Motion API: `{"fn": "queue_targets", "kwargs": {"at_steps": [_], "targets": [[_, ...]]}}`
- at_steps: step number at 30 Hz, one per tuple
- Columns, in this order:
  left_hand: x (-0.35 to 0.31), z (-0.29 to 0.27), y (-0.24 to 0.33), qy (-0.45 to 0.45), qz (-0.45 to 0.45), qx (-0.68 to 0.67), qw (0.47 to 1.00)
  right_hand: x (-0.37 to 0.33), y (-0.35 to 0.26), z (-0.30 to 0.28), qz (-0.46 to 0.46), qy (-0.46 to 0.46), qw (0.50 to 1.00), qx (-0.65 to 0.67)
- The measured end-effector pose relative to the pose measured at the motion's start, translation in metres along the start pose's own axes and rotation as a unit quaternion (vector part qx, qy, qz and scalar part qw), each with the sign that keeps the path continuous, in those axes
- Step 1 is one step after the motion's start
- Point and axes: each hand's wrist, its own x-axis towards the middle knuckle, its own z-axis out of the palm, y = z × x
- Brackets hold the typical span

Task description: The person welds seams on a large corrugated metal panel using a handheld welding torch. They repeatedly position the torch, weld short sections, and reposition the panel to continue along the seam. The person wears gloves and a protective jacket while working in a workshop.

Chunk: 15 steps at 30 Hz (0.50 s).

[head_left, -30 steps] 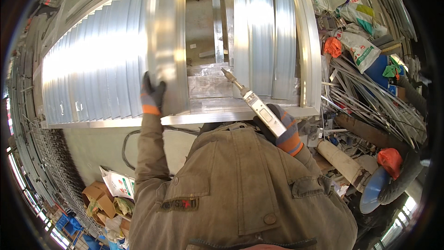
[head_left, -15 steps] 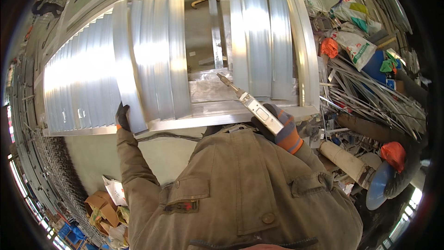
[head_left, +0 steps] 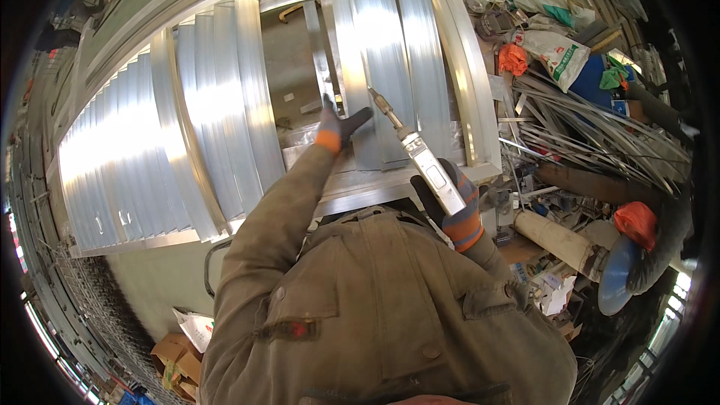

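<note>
A metal frame [head_left: 480, 131] lies before me with long shiny metal slats across it. Overlapping slats [head_left: 217, 90] fill its left part; a few wider slats [head_left: 382, 37] lie on the right, with a gap between the groups. My left hand [head_left: 339, 127], in a dark glove with an orange cuff, is over the gap's near end, fingers spread and holding nothing. It is next to the edge of the right-hand slats; contact is unclear. My right hand [head_left: 456, 206] grips a welding gun [head_left: 433, 175] with a boxy silver body, its narrow nozzle pointing over those slats.
On the right lie a heap of thin metal strips [head_left: 592, 127], white sacks [head_left: 555, 56] and an orange-red bag [head_left: 636, 226]. A blue disc [head_left: 619, 276] stands near a thick tube [head_left: 559, 244]. Lower left, a cardboard box [head_left: 176, 352] sits beside wire mesh [head_left: 90, 300].
My left hand has left the slat at the left and moved right to the gap. That slat now lies tilted. The welding gun has stayed in my right hand, and the view has shifted.
</note>
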Motion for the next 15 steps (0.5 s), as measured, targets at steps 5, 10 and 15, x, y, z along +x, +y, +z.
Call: {"fn": "queue_targets", "kwargs": {"at_steps": [5, 10, 15], "targets": [[-0.001, 0.082, 0.061, 0.044, -0.058, 0.31, 0.948, -0.01, 0.005, -0.013, 0.017, 0.091, 0.995, -0.039], [-0.008, 0.123, 0.099, 0.133, -0.124, 0.4, 0.898, -0.02, 0.009, -0.025, 0.048, 0.102, 0.991, -0.066], [-0.012, 0.114, 0.107, 0.109, -0.049, 0.383, 0.916, -0.023, 0.013, -0.03, 0.047, 0.103, 0.992, -0.059]]}}
